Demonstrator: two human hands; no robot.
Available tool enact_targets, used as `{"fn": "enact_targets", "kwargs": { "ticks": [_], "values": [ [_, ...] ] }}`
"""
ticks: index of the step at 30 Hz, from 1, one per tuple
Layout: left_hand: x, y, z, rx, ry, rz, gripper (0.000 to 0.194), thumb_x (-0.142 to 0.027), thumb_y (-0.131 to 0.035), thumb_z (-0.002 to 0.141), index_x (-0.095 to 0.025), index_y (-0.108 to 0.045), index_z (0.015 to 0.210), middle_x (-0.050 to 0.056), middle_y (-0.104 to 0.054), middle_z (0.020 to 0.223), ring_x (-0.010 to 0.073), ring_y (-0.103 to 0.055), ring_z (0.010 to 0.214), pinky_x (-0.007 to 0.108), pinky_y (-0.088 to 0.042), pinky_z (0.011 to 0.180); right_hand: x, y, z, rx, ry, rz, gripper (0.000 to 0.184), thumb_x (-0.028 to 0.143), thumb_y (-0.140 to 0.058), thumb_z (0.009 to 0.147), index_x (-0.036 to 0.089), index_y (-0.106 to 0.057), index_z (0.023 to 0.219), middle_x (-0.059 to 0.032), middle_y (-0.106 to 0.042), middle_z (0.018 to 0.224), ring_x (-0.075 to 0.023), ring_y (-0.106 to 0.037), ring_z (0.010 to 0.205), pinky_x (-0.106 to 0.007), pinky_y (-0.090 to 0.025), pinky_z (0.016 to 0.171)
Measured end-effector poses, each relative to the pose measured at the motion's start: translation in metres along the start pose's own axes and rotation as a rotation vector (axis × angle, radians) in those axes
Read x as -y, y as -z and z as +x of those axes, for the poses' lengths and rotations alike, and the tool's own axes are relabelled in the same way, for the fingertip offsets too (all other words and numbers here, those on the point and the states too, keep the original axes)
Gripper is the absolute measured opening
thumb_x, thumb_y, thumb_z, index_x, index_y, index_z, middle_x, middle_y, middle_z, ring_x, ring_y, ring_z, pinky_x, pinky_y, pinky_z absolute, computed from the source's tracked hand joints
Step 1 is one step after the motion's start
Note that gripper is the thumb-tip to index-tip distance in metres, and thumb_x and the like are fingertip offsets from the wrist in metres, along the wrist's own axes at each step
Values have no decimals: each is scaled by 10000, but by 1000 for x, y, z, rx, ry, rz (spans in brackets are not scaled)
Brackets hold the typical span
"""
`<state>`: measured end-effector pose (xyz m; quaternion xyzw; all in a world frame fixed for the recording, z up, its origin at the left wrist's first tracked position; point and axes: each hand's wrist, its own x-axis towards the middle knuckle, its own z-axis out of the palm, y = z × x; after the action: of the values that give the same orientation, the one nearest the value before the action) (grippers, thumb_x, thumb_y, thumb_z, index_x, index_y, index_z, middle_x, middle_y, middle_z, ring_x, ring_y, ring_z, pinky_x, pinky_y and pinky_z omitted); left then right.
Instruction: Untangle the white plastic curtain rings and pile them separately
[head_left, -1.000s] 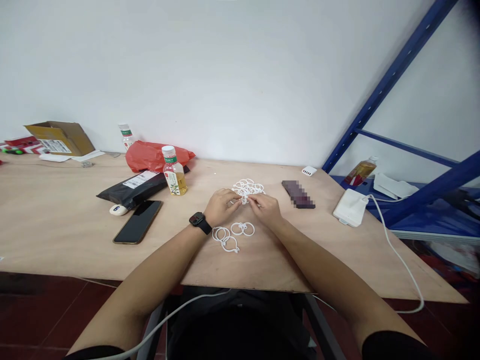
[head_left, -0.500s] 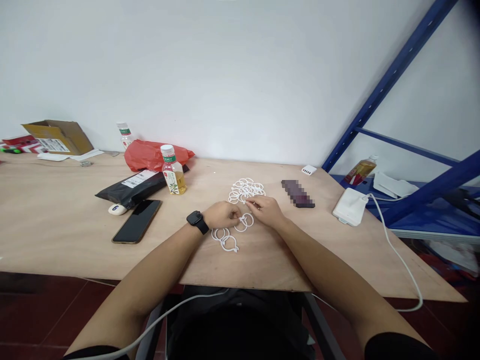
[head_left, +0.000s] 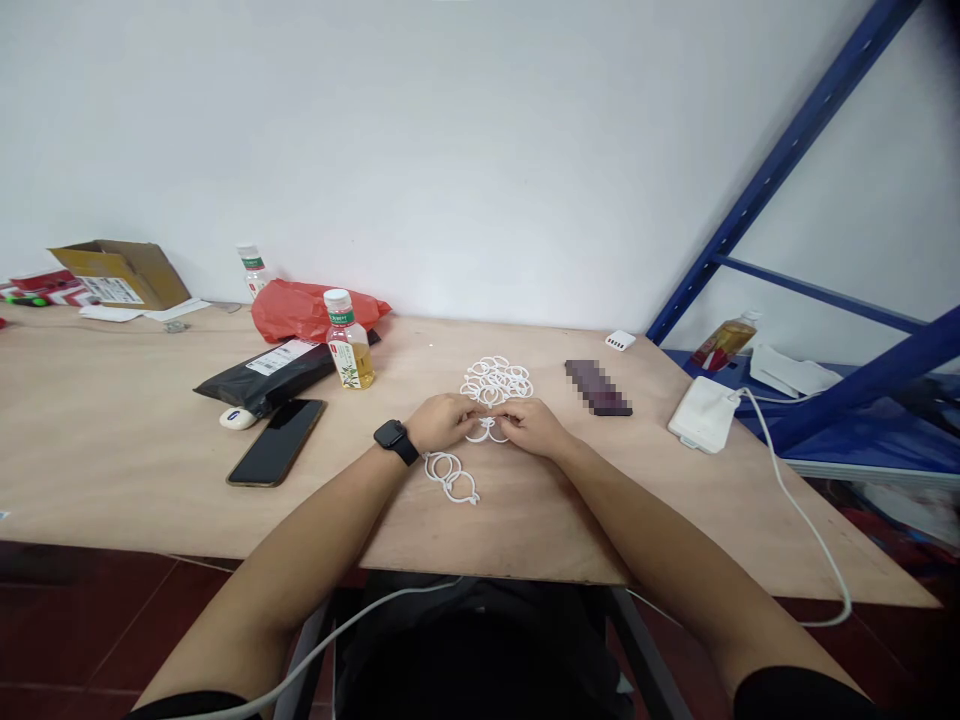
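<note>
My left hand point(head_left: 441, 422), with a black watch on its wrist, and my right hand point(head_left: 529, 424) meet over the wooden table point(head_left: 112, 440). Both pinch a pair of joined white plastic rings point(head_left: 486, 432) held between their fingertips. Just beyond the hands lies a loose pile of white rings point(head_left: 495, 380). A linked group of three white rings point(head_left: 450, 476) rests on the table below my left hand.
A tea bottle point(head_left: 347, 342), a black parcel bag point(head_left: 266, 374), a red bag point(head_left: 307, 308), a dark phone point(head_left: 276, 454) and a white mouse-like item point(head_left: 238, 418) lie to the left. A dark blurred object point(head_left: 598, 388), white charger point(head_left: 702, 414) with cable and blue rack point(head_left: 825, 300) are right.
My hands left the ring pile and picked up the pair of joined rings that lay on the table; both now hold it just above the board.
</note>
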<state>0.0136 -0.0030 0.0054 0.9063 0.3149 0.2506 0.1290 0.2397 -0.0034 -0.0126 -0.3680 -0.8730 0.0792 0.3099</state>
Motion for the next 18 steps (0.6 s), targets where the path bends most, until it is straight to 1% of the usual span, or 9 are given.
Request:
{"fn": "enact_targets", "kwargs": {
  "ticks": [2,5,7,8,10,13,15,18],
  "values": [
    [-2,1,0,3,-13,-6,259,-149,-534,825,-192,-714,1006,35,-729,894,163,-652,815,266,-490,777,-2,0,0,-49,-44,-26,266,101,-567,785,238,-744,929,-8,-749,860,-150,-665,710,-262,-496,677],
    [-6,2,0,58,-55,-33,217,-128,-564,768,-180,-730,897,30,-732,880,152,-653,798,248,-490,779,-3,-1,1,-159,-147,-31,225,134,-582,807,229,-749,925,-16,-755,871,-162,-674,710,-275,-508,670],
    [-8,2,0,84,-45,-33,184,-154,-576,781,-188,-733,871,23,-734,877,147,-653,777,240,-486,763,0,-1,2,-229,-196,14,202,177,-591,836,225,-749,952,-20,-759,850,-166,-680,691,-278,-518,655],
    [-8,1,0,77,-25,-25,174,-187,-576,809,-195,-734,882,21,-734,865,147,-652,767,241,-484,751,2,-2,2,-258,-206,44,198,197,-590,850,225,-748,968,-21,-761,846,-169,-684,688,-280,-523,651],
    [-8,1,1,13,31,-16,200,-266,-550,880,-206,-730,944,23,-734,855,152,-650,766,248,-478,737,7,-3,2,-284,-195,98,201,220,-584,871,232,-743,994,-23,-766,882,-177,-700,726,-286,-538,671],
    [-5,1,1,-131,82,-73,255,-333,-525,930,-206,-711,1049,42,-738,935,156,-652,801,254,-480,737,13,-4,2,-255,-149,129,211,215,-572,884,245,-739,1011,-22,-762,956,-186,-711,817,-301,-551,734],
    [-4,1,1,-184,58,-127,252,-338,-540,929,-203,-711,1056,49,-738,962,152,-654,809,255,-486,742,16,-4,3,-236,-129,125,219,204,-570,883,252,-739,1015,-21,-761,954,-186,-710,824,-309,-553,747],
    [-6,1,1,-212,1,-167,232,-337,-564,920,-203,-721,1025,45,-737,910,143,-649,777,257,-492,736,19,-4,4,-226,-86,110,252,152,-564,865,266,-745,999,-15,-759,929,-181,-703,816,-308,-551,750]
  ]
}}
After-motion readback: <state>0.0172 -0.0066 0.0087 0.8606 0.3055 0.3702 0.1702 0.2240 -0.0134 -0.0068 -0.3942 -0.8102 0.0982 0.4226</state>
